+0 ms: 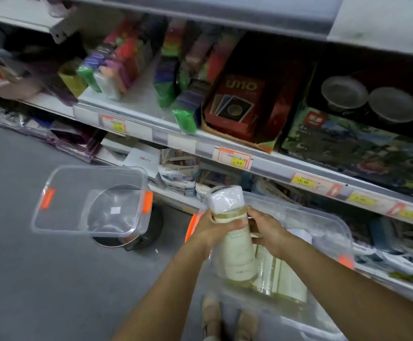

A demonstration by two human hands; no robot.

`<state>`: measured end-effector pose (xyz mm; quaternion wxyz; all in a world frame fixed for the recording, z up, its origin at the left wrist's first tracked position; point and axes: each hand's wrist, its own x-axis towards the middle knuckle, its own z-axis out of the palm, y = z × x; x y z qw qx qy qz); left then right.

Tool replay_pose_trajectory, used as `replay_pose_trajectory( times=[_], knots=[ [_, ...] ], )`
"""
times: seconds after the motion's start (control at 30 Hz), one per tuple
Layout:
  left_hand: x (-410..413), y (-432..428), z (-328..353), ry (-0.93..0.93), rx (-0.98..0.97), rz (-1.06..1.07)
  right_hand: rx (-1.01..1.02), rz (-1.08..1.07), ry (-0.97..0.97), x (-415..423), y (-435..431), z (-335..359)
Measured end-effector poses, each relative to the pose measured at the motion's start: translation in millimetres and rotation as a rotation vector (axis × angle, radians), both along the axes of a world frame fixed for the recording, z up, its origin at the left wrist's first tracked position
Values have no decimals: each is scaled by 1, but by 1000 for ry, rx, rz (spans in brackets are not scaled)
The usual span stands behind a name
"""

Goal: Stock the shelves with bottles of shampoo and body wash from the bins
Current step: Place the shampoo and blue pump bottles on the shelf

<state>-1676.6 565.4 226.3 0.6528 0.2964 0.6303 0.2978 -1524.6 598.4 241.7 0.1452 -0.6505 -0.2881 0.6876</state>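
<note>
Your left hand (216, 228) and right hand (268, 233) both clamp fingers round the shrink-wrapped bottle (237, 257); likely full, heavy, film-slick (hold its waist, not the white cap (226, 196)).

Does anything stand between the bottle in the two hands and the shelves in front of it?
No loose object blocks the gap. The bottle, gripped by the left hand and right hand, faces the lower shelf, but white packets fill it there.
</note>
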Motion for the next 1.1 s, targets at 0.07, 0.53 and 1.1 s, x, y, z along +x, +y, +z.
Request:
replay_pose_trajectory(
  times=[0.07, 0.53, 1.1],
  knots=[
    [-2, 2, 32, -14, -9, 45, -25, 2, 61, -2, -8, 23],
    [-27, -15, 227, 117, 141, 235, 207, 52, 296, -41, -24, 182],
    [-55, -19, 336, 163, 395, 246, 463, 353, 561, -56, -17, 279]
  ],
)
